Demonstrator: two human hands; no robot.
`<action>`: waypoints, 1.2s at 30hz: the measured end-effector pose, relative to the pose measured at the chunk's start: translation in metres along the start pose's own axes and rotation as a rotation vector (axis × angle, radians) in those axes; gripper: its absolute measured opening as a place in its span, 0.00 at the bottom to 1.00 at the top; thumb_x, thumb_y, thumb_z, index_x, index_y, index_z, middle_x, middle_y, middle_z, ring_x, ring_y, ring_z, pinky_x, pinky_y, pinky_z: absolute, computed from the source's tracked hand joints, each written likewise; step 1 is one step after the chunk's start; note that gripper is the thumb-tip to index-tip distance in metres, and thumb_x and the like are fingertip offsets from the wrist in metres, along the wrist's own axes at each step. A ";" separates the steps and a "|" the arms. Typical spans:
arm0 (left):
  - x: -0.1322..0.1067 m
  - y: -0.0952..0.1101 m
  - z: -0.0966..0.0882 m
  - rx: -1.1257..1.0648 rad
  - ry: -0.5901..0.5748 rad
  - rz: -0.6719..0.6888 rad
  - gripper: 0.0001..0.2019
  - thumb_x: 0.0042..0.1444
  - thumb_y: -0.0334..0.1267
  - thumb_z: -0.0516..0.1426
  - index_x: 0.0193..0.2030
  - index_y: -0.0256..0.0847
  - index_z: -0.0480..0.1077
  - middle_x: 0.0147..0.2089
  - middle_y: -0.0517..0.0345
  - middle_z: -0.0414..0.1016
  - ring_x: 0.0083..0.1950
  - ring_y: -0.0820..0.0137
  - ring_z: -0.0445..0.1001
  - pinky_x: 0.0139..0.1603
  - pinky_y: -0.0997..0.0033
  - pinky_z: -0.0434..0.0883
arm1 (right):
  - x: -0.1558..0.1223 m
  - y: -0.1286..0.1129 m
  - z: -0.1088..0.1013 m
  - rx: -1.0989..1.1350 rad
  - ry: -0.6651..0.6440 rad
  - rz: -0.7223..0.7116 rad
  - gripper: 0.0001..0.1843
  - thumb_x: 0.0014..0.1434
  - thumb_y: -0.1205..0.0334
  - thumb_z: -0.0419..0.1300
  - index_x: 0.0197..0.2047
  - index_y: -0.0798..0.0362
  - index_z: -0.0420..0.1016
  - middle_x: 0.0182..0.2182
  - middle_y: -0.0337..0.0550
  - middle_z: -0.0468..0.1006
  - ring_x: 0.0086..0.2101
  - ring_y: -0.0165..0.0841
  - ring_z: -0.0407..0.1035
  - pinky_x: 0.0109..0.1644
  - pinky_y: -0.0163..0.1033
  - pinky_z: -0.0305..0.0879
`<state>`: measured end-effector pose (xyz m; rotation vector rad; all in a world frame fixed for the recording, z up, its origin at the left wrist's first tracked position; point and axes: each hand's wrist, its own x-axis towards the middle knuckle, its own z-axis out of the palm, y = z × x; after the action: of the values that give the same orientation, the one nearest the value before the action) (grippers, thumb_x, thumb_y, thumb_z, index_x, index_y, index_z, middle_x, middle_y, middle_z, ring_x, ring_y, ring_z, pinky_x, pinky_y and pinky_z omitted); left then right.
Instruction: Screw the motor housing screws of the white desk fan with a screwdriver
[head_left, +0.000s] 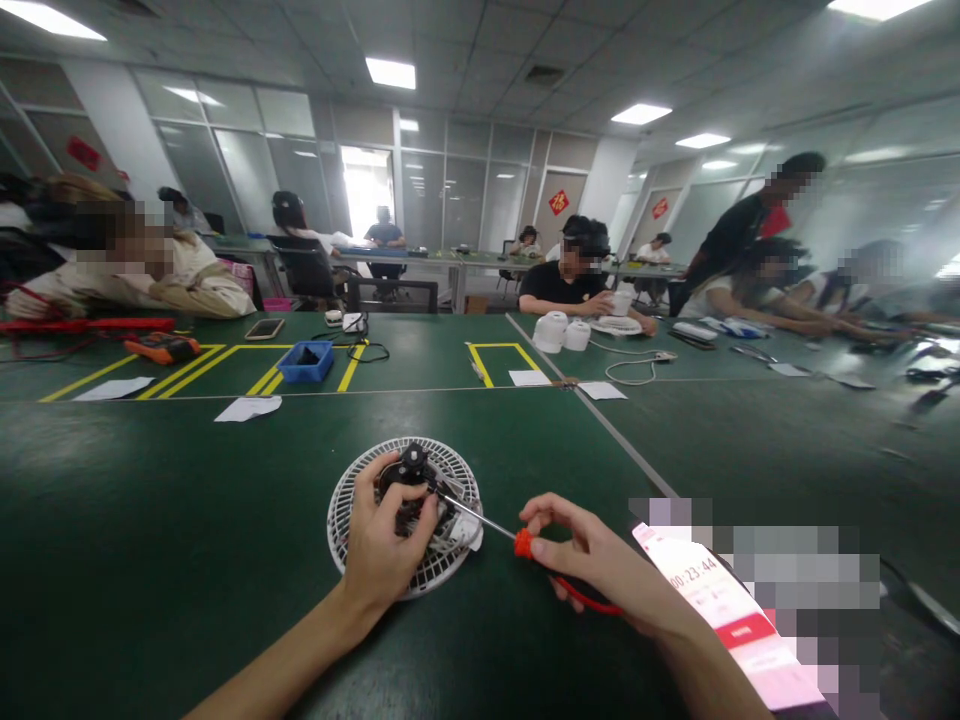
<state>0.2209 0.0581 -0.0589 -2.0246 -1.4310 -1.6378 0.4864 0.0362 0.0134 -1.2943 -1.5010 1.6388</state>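
A round white plastic grille (341, 505) lies on the green table in front of me. On it sits a dark motor assembly (413, 458) with a black knob-like top and white wires around it. My left hand (390, 530) wraps its fingers around this assembly. My right hand (577, 550) grips a screwdriver (486, 521) by its red-orange handle, and the metal shaft slants up to the left. The screwdriver's tip reaches the side of the motor assembly beside my left fingertips. Whether it sits in a screw is too small to tell.
A lit phone (727, 610) lies right of my right forearm. Farther off are a blue bin (306, 362), paper slips (249, 408), an orange-black meter (163, 347) and white plastic parts (551, 332). A person (574, 285) across the table handles a white part. Others sit around.
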 end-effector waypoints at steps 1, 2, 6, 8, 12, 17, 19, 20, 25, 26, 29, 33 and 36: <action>0.000 0.000 0.000 0.001 -0.001 0.002 0.03 0.60 0.36 0.63 0.40 0.41 0.74 0.63 0.47 0.63 0.65 0.57 0.67 0.63 0.51 0.71 | 0.000 0.000 0.000 -0.003 0.002 -0.011 0.31 0.48 0.46 0.75 0.48 0.50 0.69 0.40 0.36 0.74 0.22 0.23 0.68 0.20 0.30 0.63; 0.000 0.000 0.000 0.001 -0.001 0.004 0.03 0.60 0.36 0.63 0.40 0.41 0.74 0.63 0.47 0.63 0.65 0.57 0.67 0.63 0.51 0.71 | 0.000 0.001 0.000 -0.003 -0.001 -0.011 0.32 0.45 0.48 0.77 0.47 0.50 0.69 0.39 0.35 0.73 0.22 0.23 0.68 0.20 0.30 0.63; 0.000 0.001 -0.001 0.004 0.003 0.010 0.03 0.60 0.35 0.63 0.40 0.41 0.74 0.63 0.47 0.64 0.65 0.56 0.67 0.64 0.49 0.70 | 0.003 0.002 -0.001 0.029 -0.019 0.028 0.31 0.43 0.49 0.78 0.45 0.51 0.71 0.34 0.34 0.73 0.22 0.24 0.69 0.20 0.30 0.64; 0.000 0.001 -0.001 0.002 0.001 0.010 0.03 0.60 0.35 0.63 0.40 0.41 0.74 0.63 0.47 0.64 0.65 0.56 0.67 0.64 0.49 0.70 | 0.005 0.003 -0.002 0.049 -0.022 0.046 0.30 0.46 0.46 0.77 0.44 0.52 0.71 0.33 0.35 0.75 0.22 0.25 0.70 0.21 0.30 0.66; 0.001 0.002 -0.001 -0.009 -0.007 0.005 0.03 0.60 0.34 0.63 0.40 0.41 0.74 0.63 0.47 0.64 0.65 0.57 0.67 0.64 0.50 0.70 | 0.007 0.003 -0.004 0.047 -0.028 0.075 0.27 0.55 0.40 0.69 0.43 0.54 0.72 0.29 0.41 0.80 0.23 0.26 0.71 0.22 0.28 0.65; 0.001 0.002 -0.002 -0.003 -0.006 0.016 0.03 0.60 0.34 0.63 0.41 0.41 0.73 0.63 0.47 0.63 0.65 0.57 0.67 0.64 0.51 0.70 | 0.005 0.005 -0.003 0.046 -0.025 0.054 0.27 0.56 0.41 0.69 0.46 0.53 0.71 0.34 0.42 0.80 0.23 0.25 0.70 0.21 0.29 0.65; 0.001 0.002 -0.002 0.004 -0.006 0.024 0.04 0.60 0.34 0.63 0.41 0.41 0.73 0.63 0.47 0.64 0.65 0.57 0.67 0.64 0.51 0.70 | 0.004 0.006 -0.002 0.062 -0.011 0.005 0.30 0.51 0.47 0.75 0.50 0.50 0.69 0.40 0.38 0.76 0.22 0.23 0.68 0.19 0.29 0.64; 0.001 0.002 -0.002 0.008 -0.007 0.026 0.03 0.60 0.34 0.62 0.41 0.41 0.73 0.63 0.47 0.64 0.65 0.57 0.67 0.64 0.50 0.70 | 0.003 0.006 -0.002 0.073 -0.007 -0.013 0.33 0.47 0.51 0.77 0.51 0.49 0.69 0.41 0.36 0.74 0.22 0.22 0.68 0.19 0.28 0.63; 0.002 0.001 -0.002 0.025 -0.020 0.034 0.03 0.61 0.35 0.62 0.41 0.42 0.72 0.62 0.47 0.64 0.64 0.56 0.68 0.63 0.49 0.71 | 0.005 0.005 -0.001 0.112 -0.016 0.008 0.31 0.43 0.55 0.79 0.46 0.50 0.69 0.32 0.31 0.71 0.23 0.24 0.68 0.19 0.28 0.65; 0.002 0.001 -0.002 0.023 -0.019 0.032 0.03 0.61 0.35 0.62 0.41 0.42 0.71 0.62 0.47 0.65 0.64 0.56 0.68 0.62 0.50 0.71 | 0.005 0.005 -0.001 0.112 -0.017 0.018 0.30 0.43 0.54 0.79 0.44 0.51 0.70 0.31 0.32 0.72 0.23 0.25 0.68 0.19 0.29 0.65; 0.002 0.001 -0.002 0.008 -0.006 0.011 0.06 0.61 0.36 0.62 0.40 0.42 0.68 0.59 0.48 0.66 0.62 0.57 0.70 0.60 0.51 0.73 | 0.007 0.007 -0.003 0.122 -0.020 0.040 0.29 0.44 0.51 0.79 0.42 0.52 0.71 0.30 0.33 0.75 0.22 0.25 0.70 0.20 0.30 0.67; 0.004 0.002 -0.002 -0.022 0.030 -0.001 0.14 0.59 0.37 0.63 0.49 0.41 0.66 0.59 0.45 0.66 0.62 0.57 0.69 0.61 0.52 0.73 | 0.007 0.008 -0.007 0.127 -0.007 0.038 0.27 0.51 0.45 0.75 0.43 0.52 0.70 0.28 0.37 0.80 0.22 0.27 0.73 0.24 0.30 0.69; 0.007 0.003 -0.003 -0.035 0.041 0.008 0.24 0.58 0.37 0.64 0.59 0.40 0.63 0.61 0.43 0.66 0.64 0.57 0.68 0.63 0.51 0.72 | 0.004 0.007 -0.009 0.103 -0.011 0.046 0.27 0.54 0.42 0.72 0.44 0.53 0.70 0.29 0.41 0.82 0.23 0.27 0.74 0.25 0.30 0.69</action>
<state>0.2205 0.0585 -0.0501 -1.9997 -1.3888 -1.7026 0.4940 0.0422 0.0064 -1.2739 -1.3834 1.7321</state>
